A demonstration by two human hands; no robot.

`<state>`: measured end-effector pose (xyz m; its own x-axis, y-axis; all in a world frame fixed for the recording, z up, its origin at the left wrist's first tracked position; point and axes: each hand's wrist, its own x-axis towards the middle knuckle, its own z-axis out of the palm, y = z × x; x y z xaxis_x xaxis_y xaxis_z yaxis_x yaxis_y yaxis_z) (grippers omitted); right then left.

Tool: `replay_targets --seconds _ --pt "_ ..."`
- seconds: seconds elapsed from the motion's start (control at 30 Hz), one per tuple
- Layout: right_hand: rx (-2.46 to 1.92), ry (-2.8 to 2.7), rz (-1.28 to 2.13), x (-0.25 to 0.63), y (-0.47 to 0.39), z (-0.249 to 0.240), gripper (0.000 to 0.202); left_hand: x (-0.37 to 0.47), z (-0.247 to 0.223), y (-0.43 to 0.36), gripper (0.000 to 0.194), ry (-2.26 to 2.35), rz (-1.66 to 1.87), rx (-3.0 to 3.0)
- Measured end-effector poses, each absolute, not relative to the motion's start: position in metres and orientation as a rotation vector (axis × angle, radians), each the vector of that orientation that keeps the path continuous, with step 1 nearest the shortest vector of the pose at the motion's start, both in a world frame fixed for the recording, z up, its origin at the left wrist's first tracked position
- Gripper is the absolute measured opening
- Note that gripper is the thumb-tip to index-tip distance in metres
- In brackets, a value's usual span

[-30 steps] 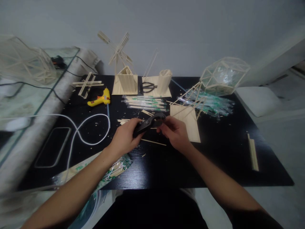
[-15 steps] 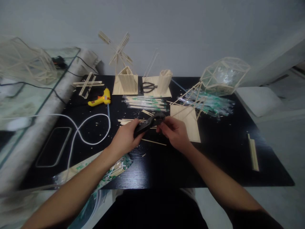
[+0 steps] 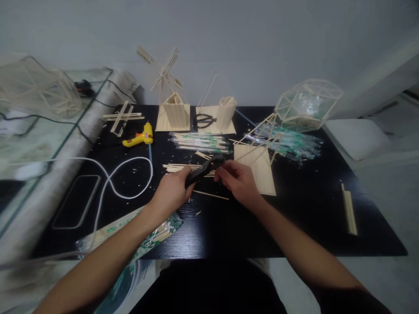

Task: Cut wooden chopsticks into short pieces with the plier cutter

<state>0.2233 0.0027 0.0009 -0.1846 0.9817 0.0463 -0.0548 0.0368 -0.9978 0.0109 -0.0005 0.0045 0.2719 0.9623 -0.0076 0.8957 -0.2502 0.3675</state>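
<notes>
The left hand (image 3: 173,188) grips one black tool (image 3: 203,169), the right hand (image 3: 238,179) curls beside it, hold unclear, one glue gun (image 3: 140,137) leftward.

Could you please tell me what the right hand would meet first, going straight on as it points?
The right hand would likely meet the black tool in the left hand; depth is unclear.

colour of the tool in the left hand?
Black or very dark grey: the tool in the left hand shows in the head view, the only one.
</notes>
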Motion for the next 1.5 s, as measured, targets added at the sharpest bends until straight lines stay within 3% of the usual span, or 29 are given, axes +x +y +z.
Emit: replay_targets --seconds 0.3,0.57,1.5 --pt "-1.074 -1.345 1.297 0.222 0.003 0.001 0.035 0.01 0.001 0.0 0.007 1.741 0.267 2.27" --pt "-1.079 -1.414 1.243 0.225 0.002 0.005 0.033 0.01 0.001 -0.001 0.031 1.636 0.502 2.251" --pt "-0.634 -1.069 2.131 0.233 0.007 0.002 0.03 -0.002 0.005 0.002 0.023 1.278 0.617 2.196"
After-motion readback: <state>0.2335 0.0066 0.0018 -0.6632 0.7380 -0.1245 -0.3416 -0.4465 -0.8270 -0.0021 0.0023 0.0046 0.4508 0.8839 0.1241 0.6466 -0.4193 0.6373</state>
